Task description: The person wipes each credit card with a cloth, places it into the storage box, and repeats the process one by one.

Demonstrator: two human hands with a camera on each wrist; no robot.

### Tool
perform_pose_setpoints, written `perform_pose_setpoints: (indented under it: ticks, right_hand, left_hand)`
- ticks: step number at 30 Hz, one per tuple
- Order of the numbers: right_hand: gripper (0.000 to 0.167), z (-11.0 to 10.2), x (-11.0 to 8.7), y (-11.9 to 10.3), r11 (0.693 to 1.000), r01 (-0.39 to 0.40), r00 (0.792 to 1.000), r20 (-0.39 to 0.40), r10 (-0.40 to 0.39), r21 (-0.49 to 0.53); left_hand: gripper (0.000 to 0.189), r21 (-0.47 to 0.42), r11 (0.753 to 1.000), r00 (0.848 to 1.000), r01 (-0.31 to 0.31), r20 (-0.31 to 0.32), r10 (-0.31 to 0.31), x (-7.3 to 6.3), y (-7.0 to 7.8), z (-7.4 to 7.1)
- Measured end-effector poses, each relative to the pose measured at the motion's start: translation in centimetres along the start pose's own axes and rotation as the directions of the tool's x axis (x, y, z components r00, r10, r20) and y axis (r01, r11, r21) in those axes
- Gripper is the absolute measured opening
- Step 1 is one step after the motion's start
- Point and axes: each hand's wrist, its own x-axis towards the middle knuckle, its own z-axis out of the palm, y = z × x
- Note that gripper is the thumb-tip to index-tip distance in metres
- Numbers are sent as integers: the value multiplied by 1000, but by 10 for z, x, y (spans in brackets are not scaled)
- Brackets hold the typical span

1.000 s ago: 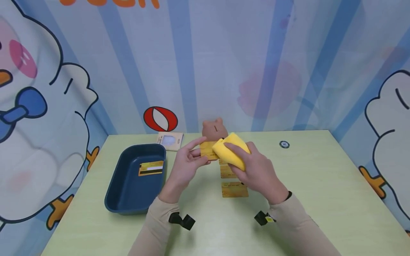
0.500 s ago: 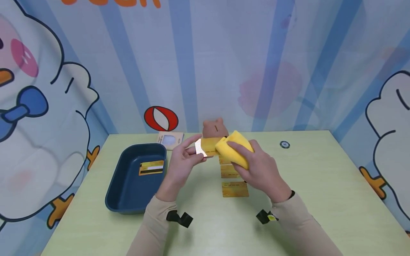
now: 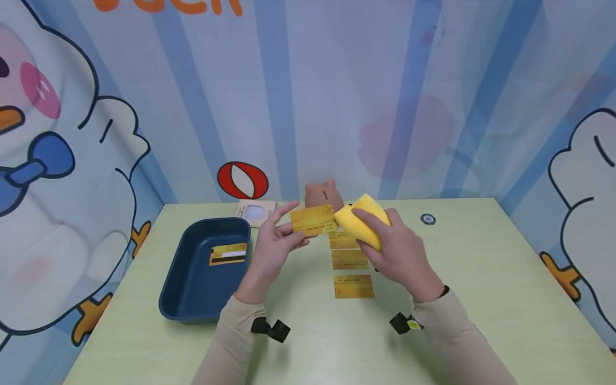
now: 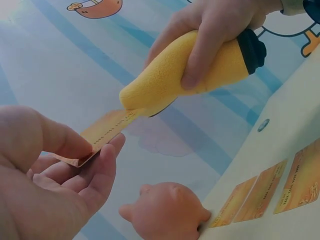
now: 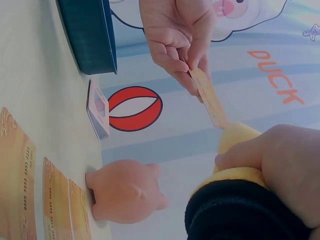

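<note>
In the head view my left hand pinches a gold bank card by its left end, between thumb and fingers, raised above the table. My right hand grips a bunched yellow cloth, whose dark part shows in the right wrist view. The cloth's tip meets the card's right end. Below the hands, a front gold card, a middle one and a back one lie in a column on the table. Another card, stripe side up, lies in the blue tray.
Behind the hands stands a pink piggy bank. A small beige card holder or packet lies behind the tray. A round dark chip sits at the back right. A printed curtain hangs behind the table.
The held card has shifted slightly left, its glare gone and printed face showing. My right hand has drawn the cloth rightward along it to the card's right end.
</note>
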Motion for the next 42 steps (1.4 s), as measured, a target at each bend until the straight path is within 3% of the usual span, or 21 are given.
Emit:
perform_pose_setpoints:
  ticks: [17, 27, 42]
  right_hand:
    - [61, -11, 2, 10, 996, -46, 998, -27, 48, 80]
    - [62, -11, 2, 9, 996, -35, 999, -35, 38, 78]
    - [62, -10, 2, 6, 996, -44, 999, -7, 45, 75]
  left_hand:
    - [28, 43, 999, 1000, -17, -17, 18, 0, -8, 5]
    - [24, 54, 997, 998, -53, 42, 51, 0, -10, 5]
    - [22, 108, 994, 999, 7, 49, -13, 2, -14, 8]
